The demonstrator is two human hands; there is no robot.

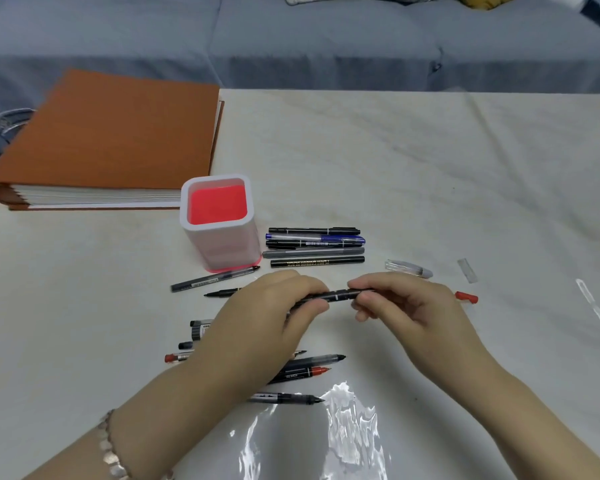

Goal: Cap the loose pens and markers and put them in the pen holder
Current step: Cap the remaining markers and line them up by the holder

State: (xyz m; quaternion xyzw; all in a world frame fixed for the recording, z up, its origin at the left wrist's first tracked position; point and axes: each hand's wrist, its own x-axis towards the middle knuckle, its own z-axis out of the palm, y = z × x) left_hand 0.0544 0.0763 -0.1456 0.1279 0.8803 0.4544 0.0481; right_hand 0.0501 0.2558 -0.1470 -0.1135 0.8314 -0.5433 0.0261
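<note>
Both hands hold one black marker (pixel 338 295) level above the table. My left hand (pixel 271 313) grips its barrel; my right hand (pixel 402 303) pinches the capped end. The white pen holder (pixel 219 244) with a red inside stands upright behind my left hand and holds nothing. Several capped pens (pixel 316 247) lie in a row to its right. Several uncapped pens (pixel 302 370) lie under and beside my left wrist, and two more pens (pixel 215 279) lie in front of the holder. A clear cap (pixel 407 268) and a red cap (pixel 466 297) lie to the right.
A thick orange album (pixel 111 140) lies at the back left of the table, just behind the holder. Another clear cap (pixel 467 270) and clear plastic pieces (pixel 596 306) lie far right. The white tablecloth (pixel 395 161) has a glossy cover. A grey sofa (pixel 326 39) runs behind.
</note>
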